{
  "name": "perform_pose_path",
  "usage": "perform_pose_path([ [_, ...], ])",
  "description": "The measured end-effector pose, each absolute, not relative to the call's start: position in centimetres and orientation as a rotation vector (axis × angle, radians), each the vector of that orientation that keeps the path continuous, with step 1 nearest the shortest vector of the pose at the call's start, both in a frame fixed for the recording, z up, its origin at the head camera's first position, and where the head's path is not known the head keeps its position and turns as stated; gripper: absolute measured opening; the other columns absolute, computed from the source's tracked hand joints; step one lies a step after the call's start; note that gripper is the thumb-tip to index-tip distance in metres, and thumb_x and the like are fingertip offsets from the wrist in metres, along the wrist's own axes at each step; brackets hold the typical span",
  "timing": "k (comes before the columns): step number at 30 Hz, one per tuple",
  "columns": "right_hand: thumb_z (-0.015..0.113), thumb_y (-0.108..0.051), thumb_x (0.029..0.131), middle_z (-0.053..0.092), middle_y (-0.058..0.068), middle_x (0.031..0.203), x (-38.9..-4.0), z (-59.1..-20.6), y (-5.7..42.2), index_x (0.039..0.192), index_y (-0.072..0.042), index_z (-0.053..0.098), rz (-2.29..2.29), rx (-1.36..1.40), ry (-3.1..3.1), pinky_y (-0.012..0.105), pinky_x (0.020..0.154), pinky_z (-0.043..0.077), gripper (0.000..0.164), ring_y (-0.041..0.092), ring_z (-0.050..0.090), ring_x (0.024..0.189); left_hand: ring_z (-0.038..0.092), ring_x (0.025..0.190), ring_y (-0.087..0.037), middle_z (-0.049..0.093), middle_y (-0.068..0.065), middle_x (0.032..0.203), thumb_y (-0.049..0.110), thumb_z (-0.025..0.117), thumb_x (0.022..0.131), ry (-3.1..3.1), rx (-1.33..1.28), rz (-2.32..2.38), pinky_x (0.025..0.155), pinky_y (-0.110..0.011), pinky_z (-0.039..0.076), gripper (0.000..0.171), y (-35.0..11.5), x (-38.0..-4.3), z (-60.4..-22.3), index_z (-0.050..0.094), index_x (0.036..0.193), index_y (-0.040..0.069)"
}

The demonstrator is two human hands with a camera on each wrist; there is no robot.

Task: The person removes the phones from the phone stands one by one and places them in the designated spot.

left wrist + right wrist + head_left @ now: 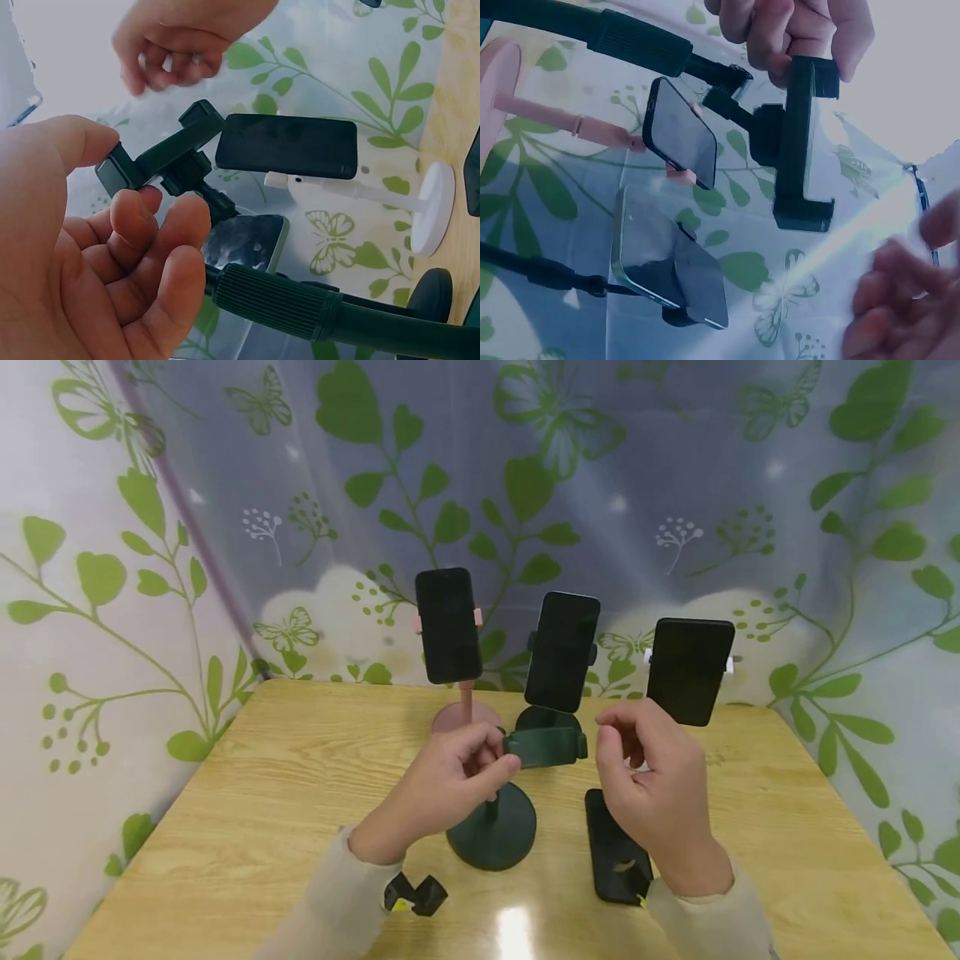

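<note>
A dark green phone stand stands upright, its round base point(491, 839) on the table and its empty phone clamp point(546, 747) at the top. My left hand point(446, 777) pinches the clamp's left end between thumb and index finger. In the left wrist view the ribbed stem point(274, 300) runs below that hand. Just off the clamp's other end is my right hand point(667, 789), loosely curled around nothing. Under the right wrist a black phone point(607, 847) lies flat on the table, partly covered by that hand.
Behind stand three more holders, each with a phone: a pink stand point(467, 714) at left, a black stand point(536, 718) in the middle, and a white one at right with its phone point(690, 668). A leaf-patterned curtain point(637, 510) hangs behind the wooden table point(315, 735).
</note>
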State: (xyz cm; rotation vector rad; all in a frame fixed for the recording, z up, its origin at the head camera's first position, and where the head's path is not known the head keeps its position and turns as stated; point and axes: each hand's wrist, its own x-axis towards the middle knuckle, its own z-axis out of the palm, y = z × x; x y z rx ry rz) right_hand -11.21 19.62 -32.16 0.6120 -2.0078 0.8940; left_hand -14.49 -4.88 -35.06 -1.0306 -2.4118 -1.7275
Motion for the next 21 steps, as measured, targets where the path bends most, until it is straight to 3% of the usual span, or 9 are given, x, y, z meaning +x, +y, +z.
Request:
perform_pose_path([
  [3, 0.061, -0.01, 0.096, 0.061, -0.004, 0.082, -11.06, -32.45, 19.39, 0.095, -0.01, 0.069, 0.785, 0.49, -2.178, 0.025, 0.057, 0.042, 0.007, 0.01, 0.05, 0.066, 0.056, 0.057, -0.015, 0.057, 0.003, 0.068, 0.023, 0.069, 0.102, -2.407, -1.051, -1.727, 0.057, -0.029, 0.048, 0.012, -4.86, -14.5, -35.04, 0.063, 0.096, 0.014],
  [7, 0.062, -0.015, 0.099, 0.056, -0.01, 0.07, -11.23, -32.85, 19.26, 0.088, -0.017, 0.067, 0.734, 0.403, -2.379, 0.028, 0.054, 0.042, 0.012, 0.007, 0.048, 0.06, 0.052, 0.056, -0.014, 0.054, 0.004, 0.067, 0.023, 0.07, 0.101, -2.421, -1.048, -1.701, 0.056, -0.028, 0.046, 0.011, -4.99, -14.43, -35.01, 0.063, 0.095, 0.017],
  [14, 0.064, -0.016, 0.099, 0.053, -0.015, 0.064, -11.27, -33.02, 19.36, 0.088, -0.019, 0.067, 0.796, 0.394, -2.437, 0.027, 0.052, 0.04, 0.012, 0.005, 0.045, 0.053, 0.049, 0.058, -0.013, 0.054, 0.005, 0.069, 0.024, 0.07, 0.101, -2.448, -1.029, -1.665, 0.057, -0.027, 0.044, 0.01, -5.08, -14.35, -34.63, 0.063, 0.096, 0.019],
  [21, 0.064, -0.016, 0.099, 0.055, -0.015, 0.067, -11.46, -32.97, 19.3, 0.09, -0.02, 0.066, 0.812, 0.385, -2.466, 0.028, 0.053, 0.041, 0.01, 0.006, 0.046, 0.055, 0.053, 0.062, -0.014, 0.056, 0.004, 0.073, 0.02, 0.07, 0.101, -2.4, -1.075, -1.645, 0.061, -0.027, 0.046, 0.011, -4.66, -14.77, -34.13, 0.062, 0.099, 0.013],
])
